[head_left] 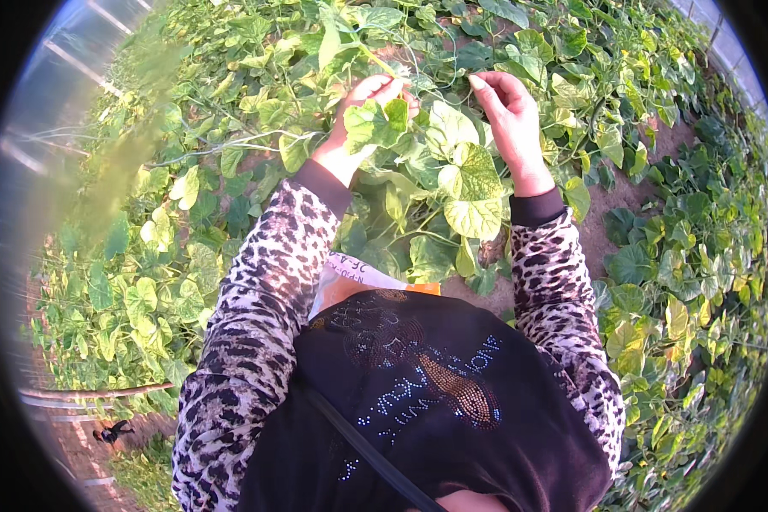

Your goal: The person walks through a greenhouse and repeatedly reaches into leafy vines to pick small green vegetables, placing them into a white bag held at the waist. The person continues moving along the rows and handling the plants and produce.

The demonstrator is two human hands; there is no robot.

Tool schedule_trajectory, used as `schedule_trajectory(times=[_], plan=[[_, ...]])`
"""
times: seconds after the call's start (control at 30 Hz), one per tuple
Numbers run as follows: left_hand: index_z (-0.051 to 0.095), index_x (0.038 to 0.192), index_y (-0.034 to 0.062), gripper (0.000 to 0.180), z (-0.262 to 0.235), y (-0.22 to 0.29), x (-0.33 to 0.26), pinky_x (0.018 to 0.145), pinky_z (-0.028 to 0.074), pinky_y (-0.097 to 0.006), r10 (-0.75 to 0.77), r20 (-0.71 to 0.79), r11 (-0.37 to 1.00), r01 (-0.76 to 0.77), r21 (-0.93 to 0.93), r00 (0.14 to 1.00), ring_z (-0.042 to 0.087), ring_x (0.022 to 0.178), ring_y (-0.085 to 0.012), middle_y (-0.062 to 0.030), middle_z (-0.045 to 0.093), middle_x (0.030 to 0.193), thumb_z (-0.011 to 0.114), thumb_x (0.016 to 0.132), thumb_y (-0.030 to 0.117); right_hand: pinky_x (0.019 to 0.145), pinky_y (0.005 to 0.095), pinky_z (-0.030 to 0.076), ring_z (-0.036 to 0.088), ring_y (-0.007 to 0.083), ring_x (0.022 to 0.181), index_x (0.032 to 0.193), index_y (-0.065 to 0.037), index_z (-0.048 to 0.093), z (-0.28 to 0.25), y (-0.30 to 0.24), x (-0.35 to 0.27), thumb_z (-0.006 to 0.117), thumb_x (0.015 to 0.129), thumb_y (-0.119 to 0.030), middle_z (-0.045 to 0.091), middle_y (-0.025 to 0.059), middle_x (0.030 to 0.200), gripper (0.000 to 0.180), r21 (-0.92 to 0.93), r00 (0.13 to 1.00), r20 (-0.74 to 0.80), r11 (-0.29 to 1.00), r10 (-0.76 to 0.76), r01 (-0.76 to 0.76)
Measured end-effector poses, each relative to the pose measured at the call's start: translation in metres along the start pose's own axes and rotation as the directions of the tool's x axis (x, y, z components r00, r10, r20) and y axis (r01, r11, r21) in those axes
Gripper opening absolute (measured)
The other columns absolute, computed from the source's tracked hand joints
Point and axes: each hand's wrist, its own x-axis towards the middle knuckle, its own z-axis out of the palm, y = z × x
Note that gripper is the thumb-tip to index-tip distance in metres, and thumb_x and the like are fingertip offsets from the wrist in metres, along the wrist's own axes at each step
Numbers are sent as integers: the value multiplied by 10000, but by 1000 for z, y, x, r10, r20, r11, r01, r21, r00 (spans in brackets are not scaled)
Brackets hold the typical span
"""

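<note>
My left hand [354, 119] is closed around a green vine stem [374, 60] at the top middle, and its curled fingers are partly covered by a leaf [375, 124]. To its right, my right hand [510, 111] is raised with thumb and forefinger pinched together. Whatever lies in that pinch is too fine to make out. Thin pale strands, string or tendrils, run among the leaves between the two hands. Below them, broad yellow-green leaves [472, 183] hang from the vine. Both sleeves are leopard-patterned with dark cuffs.
Dense leafy vines [648, 256] spread around both arms, with bare soil [619, 200] showing between rows. A pale stem [222, 147] stretches in from the left. A white and orange bag [350, 282] sits against my front. Clear plastic sheeting [68, 64] rises at the upper left.
</note>
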Motion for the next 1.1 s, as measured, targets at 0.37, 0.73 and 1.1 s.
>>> schedule_trajectory(times=[0.37,0.73,1.1], plan=[[611,1039,37,177,28,-60,4,841,588,-310,-104,4,994,103,29,995,671,864,-156,-53,642,928,611,1023,213,695,366,532,688,286,727,995,-49,745,-2,18,-21,716,875,-263,707,162,821,247,-591,955,284,799,81,108],[616,1019,27,104,27,-57,-21,704,542,-293,-128,-29,992,129,10,991,653,782,-162,-57,655,849,607,1014,131,798,369,540,702,271,837,958,-42,742,7,4,-26,657,846,-209,726,142,856,217,-470,910,331,880,248,-69],[604,1048,-16,124,4,-85,-27,764,623,-347,-105,28,994,104,31,994,683,796,-190,-88,666,881,605,1007,101,923,349,472,588,223,1025,1185,-31,674,9,-61,7,680,930,-183,608,125,1153,297,-394,786,-221,790,-577,469]])
